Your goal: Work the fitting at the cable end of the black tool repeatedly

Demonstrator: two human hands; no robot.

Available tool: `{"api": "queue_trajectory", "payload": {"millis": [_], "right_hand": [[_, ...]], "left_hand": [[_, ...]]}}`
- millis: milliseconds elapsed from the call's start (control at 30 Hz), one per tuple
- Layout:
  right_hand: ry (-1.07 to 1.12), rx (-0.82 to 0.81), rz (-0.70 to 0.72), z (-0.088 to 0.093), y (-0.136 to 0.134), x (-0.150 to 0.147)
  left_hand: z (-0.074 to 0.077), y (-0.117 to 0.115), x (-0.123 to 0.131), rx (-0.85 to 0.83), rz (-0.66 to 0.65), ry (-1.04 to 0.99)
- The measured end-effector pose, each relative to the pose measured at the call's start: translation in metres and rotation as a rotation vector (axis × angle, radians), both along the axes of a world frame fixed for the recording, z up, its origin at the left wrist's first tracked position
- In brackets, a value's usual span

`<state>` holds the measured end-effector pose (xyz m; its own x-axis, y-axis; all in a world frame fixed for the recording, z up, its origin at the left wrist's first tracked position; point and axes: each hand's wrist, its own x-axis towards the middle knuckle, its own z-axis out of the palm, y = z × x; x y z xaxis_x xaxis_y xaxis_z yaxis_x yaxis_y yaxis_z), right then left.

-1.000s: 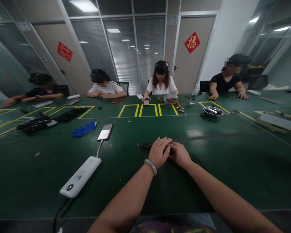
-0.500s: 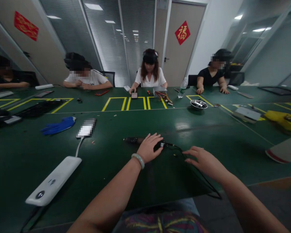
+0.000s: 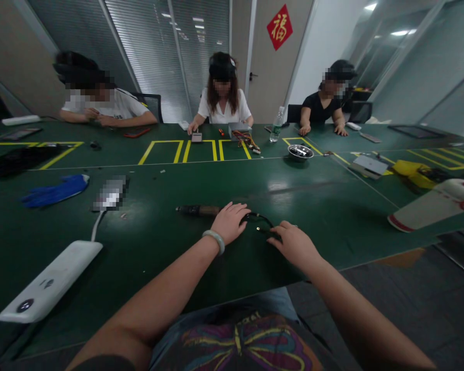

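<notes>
A dark electric screwdriver (image 3: pixel 199 210) with a brownish grip lies on the green table, its tip pointing left. My left hand (image 3: pixel 229 221) is laid over its rear end, fingers curving across the body. From that end a black cable (image 3: pixel 263 218) runs right toward my right hand (image 3: pixel 294 243). The thumb and fingers of that hand are closed on the cable, low over the tabletop. A small gold-coloured ring (image 3: pixel 258 228) shows just left of these fingertips; what it belongs to is unclear. My palms hide part of the tool and cable.
A white power bank-like device (image 3: pixel 52 281) is cabled to a phone (image 3: pixel 111 194), beside a blue glove (image 3: pixel 56 190). A metal bowl (image 3: pixel 300 152) and bottle (image 3: pixel 277 125) stand farther back. A white cup (image 3: pixel 429 205) is at right. Several people sit opposite.
My view has shifted right and down. My right hand has come closer to my left hand along the cable, its fingers now closed. My left hand stays on the screwdriver.
</notes>
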<state>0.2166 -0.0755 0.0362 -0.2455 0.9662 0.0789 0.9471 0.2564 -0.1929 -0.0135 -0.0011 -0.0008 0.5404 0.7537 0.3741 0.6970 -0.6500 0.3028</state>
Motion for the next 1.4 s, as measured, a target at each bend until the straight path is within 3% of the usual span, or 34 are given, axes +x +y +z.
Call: {"api": "queue_trajectory", "payload": {"millis": [133,267,333,500,700,967,1400], "right_hand": [[0.121,-0.216,0.008,-0.004,0.041,-0.003],[0.449,-0.553,0.068,-0.006,0.071,-0.008],[0.609,-0.603,0.113,-0.009,0.080,-0.014],[0.857,-0.415,0.022,-0.027,0.084,-0.024],[0.625,-0.166,-0.156,-0.046,0.072,-0.018],[0.571,-0.059,-0.101,-0.040,0.064,-0.023],[0.533,0.001,-0.101,-0.035,0.061,-0.028]], "left_hand": [[0.005,0.004,0.004,-0.015,0.006,0.034],[0.011,0.012,0.001,-0.041,-0.024,0.057],[0.013,0.016,0.001,-0.061,-0.037,0.072],[0.015,0.021,0.006,-0.071,-0.020,0.090],[0.010,0.015,0.009,-0.033,0.017,0.032],[0.000,0.019,0.008,-0.038,0.021,0.018],[-0.002,0.026,0.006,-0.032,0.005,0.038]]}}
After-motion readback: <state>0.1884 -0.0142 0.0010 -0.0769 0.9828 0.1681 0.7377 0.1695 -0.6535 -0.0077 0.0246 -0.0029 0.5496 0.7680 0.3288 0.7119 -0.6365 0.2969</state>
